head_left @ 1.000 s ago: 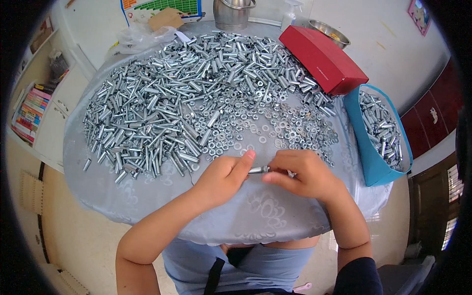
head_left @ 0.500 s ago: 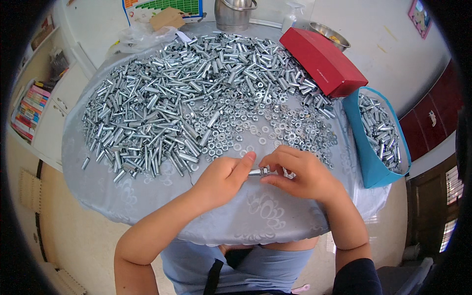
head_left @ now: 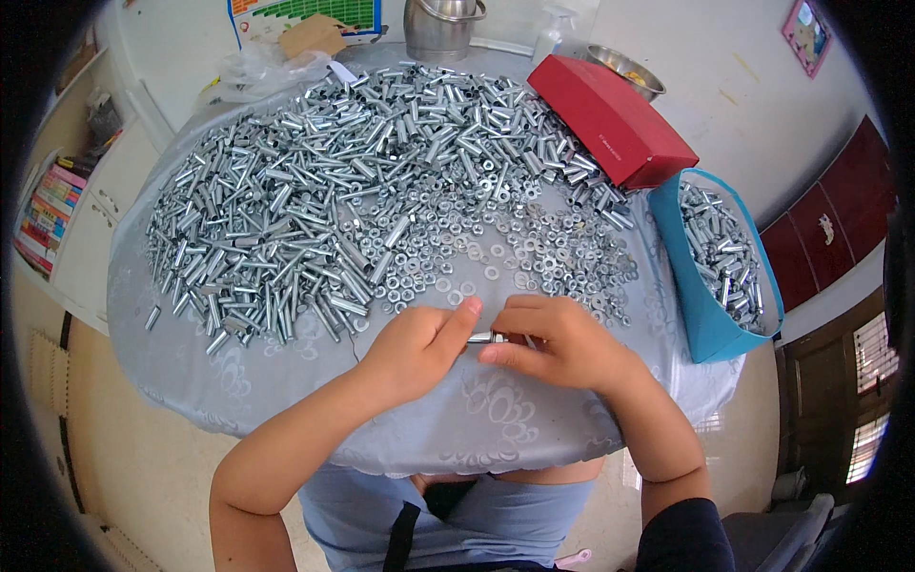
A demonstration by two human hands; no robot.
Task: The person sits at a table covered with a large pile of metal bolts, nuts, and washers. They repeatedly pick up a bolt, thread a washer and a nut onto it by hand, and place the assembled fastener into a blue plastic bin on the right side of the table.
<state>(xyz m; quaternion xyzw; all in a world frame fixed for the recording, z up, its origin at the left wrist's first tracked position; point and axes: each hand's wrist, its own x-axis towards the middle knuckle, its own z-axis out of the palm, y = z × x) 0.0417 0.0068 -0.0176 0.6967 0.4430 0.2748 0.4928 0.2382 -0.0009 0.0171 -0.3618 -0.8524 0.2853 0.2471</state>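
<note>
My left hand [head_left: 415, 351] is wrapped round a shiny metal expansion bolt [head_left: 484, 337], with the thumb along the top and most of the shaft hidden in the palm. The bolt's end sticks out to the right, with a nut or washer on it. Thumb and fingers of my right hand [head_left: 564, 343] close round that end, hiding part of it. Just beyond both hands lie loose nuts and washers [head_left: 562, 250]. Farther off and to the left spreads a large heap of metal sleeves and bolts [head_left: 257, 224].
A grey patterned cloth [head_left: 286, 381] covers the table. On the right stands a blue fabric bin [head_left: 710, 324] filled with metal anchors. Behind it are a red box [head_left: 615, 124] and a steel bowl [head_left: 648, 81]. A metal pail [head_left: 438, 33] and plastic bag [head_left: 267, 71] sit at the back.
My right thumb and fingers have closed in on the nut end of the bolt. My left hand keeps its grip. The whole view has shifted slightly.
</note>
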